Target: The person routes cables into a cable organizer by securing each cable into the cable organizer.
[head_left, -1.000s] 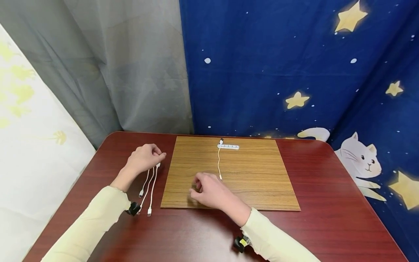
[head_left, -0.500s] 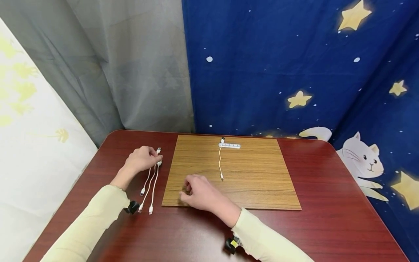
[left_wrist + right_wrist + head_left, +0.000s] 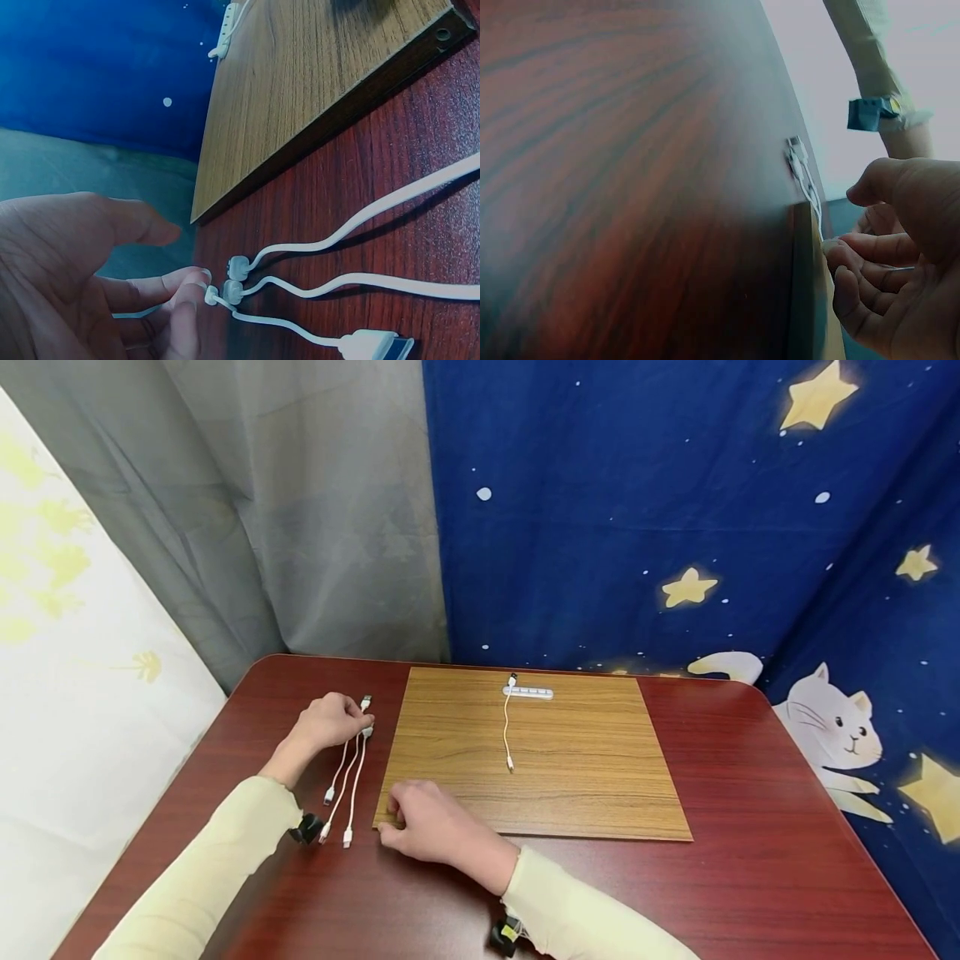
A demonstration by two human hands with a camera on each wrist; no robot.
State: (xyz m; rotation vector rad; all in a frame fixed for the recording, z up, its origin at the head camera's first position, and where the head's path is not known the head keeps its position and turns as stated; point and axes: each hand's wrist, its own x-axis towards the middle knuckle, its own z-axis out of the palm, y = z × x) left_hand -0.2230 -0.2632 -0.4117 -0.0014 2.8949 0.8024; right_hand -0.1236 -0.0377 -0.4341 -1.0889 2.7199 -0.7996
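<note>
Three short white USB cables (image 3: 347, 838) lie side by side on the red-brown table, left of the wood-grain board (image 3: 600, 760). Over their far ends is my left hand (image 3: 327, 722). In the left wrist view its fingertips meet a small white connector (image 3: 212, 295), while the thumb stands apart from them. Another white cable (image 3: 511, 765) runs down the board from a white cable clip strip (image 3: 531, 692) with several slots. My right hand (image 3: 420, 818) hovers at the board's near left corner, fingers loosely bent, and holds nothing.
The board's raised edge (image 3: 300, 150) stands beside the loose cables. Grey (image 3: 345, 510) and blue star-patterned (image 3: 600, 510) curtains hang behind the table (image 3: 720, 860); a white curtain (image 3: 90, 710) hangs at the left.
My right hand has moved left and nearer across the board to its corner. My left hand has drawn back slightly over the cable ends, uncovering a far connector.
</note>
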